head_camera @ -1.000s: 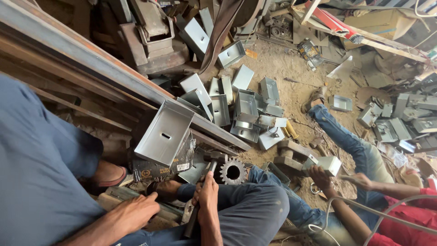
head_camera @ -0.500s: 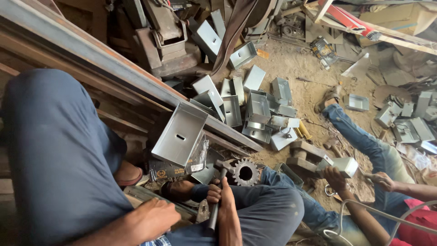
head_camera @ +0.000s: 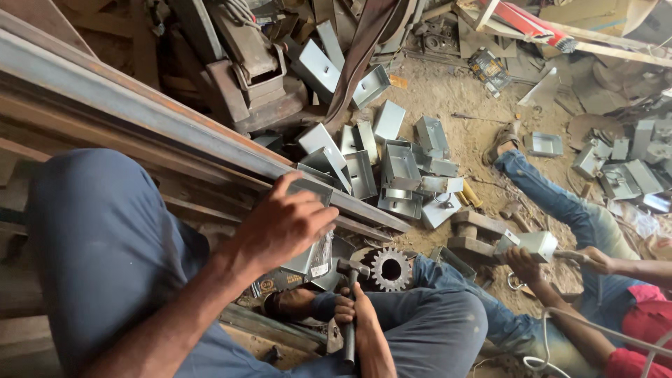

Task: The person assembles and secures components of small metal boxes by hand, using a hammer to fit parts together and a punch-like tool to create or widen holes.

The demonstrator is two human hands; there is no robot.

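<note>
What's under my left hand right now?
The left hand grips a grey sheet-metal box, standing on the floor beside a gear. The hand covers the box's top, so its inside can't be seen.

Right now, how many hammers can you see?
2. One hammer is in the wearer's right hand, head up beside the gear. The co-worker's hammer is at the right, by a small metal box. Others may be hidden in the scrap.

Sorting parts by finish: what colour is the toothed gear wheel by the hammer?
Dull grey, bare metal: the gear wheel beside the hammer, seen in the head view.
</note>
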